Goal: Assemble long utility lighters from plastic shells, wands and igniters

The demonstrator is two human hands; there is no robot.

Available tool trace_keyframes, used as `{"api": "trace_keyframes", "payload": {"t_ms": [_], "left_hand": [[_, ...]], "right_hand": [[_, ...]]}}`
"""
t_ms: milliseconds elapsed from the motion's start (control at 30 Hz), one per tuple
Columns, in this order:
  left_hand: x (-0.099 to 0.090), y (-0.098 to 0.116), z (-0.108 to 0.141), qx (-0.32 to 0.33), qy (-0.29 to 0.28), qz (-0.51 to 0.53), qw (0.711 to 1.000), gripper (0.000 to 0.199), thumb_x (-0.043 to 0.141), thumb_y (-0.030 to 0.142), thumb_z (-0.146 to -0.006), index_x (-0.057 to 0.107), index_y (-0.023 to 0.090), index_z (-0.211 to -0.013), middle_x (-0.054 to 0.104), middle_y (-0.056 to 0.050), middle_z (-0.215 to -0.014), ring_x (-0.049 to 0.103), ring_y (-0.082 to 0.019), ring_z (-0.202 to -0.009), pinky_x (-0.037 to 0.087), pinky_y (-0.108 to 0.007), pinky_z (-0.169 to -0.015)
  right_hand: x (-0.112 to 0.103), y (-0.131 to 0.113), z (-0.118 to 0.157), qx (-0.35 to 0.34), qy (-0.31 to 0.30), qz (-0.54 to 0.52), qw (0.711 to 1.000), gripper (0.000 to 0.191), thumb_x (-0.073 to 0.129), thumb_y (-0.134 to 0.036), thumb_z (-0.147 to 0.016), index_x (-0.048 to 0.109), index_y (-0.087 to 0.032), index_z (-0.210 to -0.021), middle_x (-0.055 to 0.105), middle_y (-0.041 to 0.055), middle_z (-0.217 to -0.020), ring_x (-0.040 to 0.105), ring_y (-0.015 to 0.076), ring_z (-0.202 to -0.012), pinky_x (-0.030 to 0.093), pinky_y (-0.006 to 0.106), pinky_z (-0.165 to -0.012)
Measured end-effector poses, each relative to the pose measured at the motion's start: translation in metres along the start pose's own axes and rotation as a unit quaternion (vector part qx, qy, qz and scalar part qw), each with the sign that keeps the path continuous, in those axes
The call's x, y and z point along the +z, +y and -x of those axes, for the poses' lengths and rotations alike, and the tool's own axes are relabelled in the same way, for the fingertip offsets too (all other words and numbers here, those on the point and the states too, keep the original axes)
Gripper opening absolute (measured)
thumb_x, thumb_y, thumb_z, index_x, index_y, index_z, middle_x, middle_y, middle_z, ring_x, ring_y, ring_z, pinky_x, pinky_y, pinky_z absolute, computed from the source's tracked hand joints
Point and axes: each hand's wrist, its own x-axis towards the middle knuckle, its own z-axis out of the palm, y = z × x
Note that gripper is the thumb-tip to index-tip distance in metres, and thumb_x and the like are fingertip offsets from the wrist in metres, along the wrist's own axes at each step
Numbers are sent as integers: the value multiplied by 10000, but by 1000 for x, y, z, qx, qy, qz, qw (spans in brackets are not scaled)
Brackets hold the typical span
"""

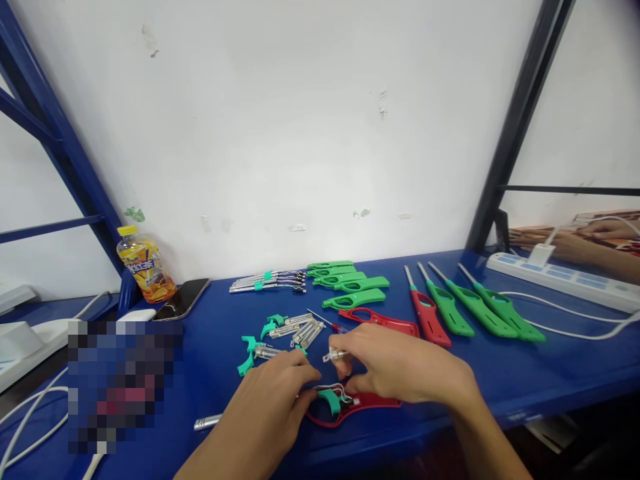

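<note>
A red lighter half-shell (376, 400) lies on the blue table in front of me, with a teal trigger (329, 401) and thin wires (334, 387) in it. My left hand (277, 390) pinches at its left end; a silver metal tube (207, 422) sticks out from beneath this hand. Between thumb and fingers of my right hand (395, 363), a clear lighter fuel tank (338, 353) is held just above the shell. Beyond the hands lie several more clear tanks (311, 332), teal triggers (247, 355) and a thin-shafted screwdriver (340, 328).
Behind are silver tubes with wires (265, 281), green half-shells (355, 300) and a red half-shell (385, 320). Assembled lighters (480, 310) lie right, near a power strip (575, 277) and another person's hands (560, 245). A phone (184, 299) and drink bottle (146, 267) stand left.
</note>
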Motion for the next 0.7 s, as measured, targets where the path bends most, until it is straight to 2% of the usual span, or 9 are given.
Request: {"api": "trace_keyframes", "payload": {"t_ms": [200,333,467,567,700], "left_hand": [[-2,5,-3,2,-10,-45,999,304,561,69,-993,804,251,-1005,785,-58,-1062,755,-294,-991,495,-354,-798],[-3,10,-2,-7,-25,-79,997,350,512,63,-1004,816,234,-1019,782,-96,-1081,758,-317,-982,505,-360,-761],[-3,15,0,-16,-43,-115,992,385,495,33,-982,821,227,-1047,783,-115,-1099,761,-345,-984,525,-374,-731],[-3,18,1,-25,-48,-131,990,404,487,31,-993,822,245,-1066,782,-103,-1128,763,-349,-1000,554,-393,-750],[-4,21,2,-36,-58,-146,987,440,472,45,-1021,808,291,-1162,778,-76,-1176,768,-336,-1021,593,-420,-788]], "right_hand": [[1,-6,-3,-6,-1,9,1000,183,697,-41,-863,632,-211,-883,721,14,-898,665,208,-832,333,269,-601],[3,-5,-5,-17,12,21,1000,204,663,-18,-847,605,-214,-838,708,-1,-813,638,194,-789,300,277,-596],[3,-4,-7,-28,21,33,999,233,646,-17,-837,540,-219,-788,615,-49,-677,530,146,-652,257,283,-591],[2,-4,-7,-29,17,37,999,251,641,-21,-826,502,-219,-756,537,-72,-610,451,122,-579,220,288,-573],[0,-5,-7,-28,10,34,999,254,638,-15,-809,494,-214,-744,534,-79,-606,449,107,-558,203,294,-560]]}}
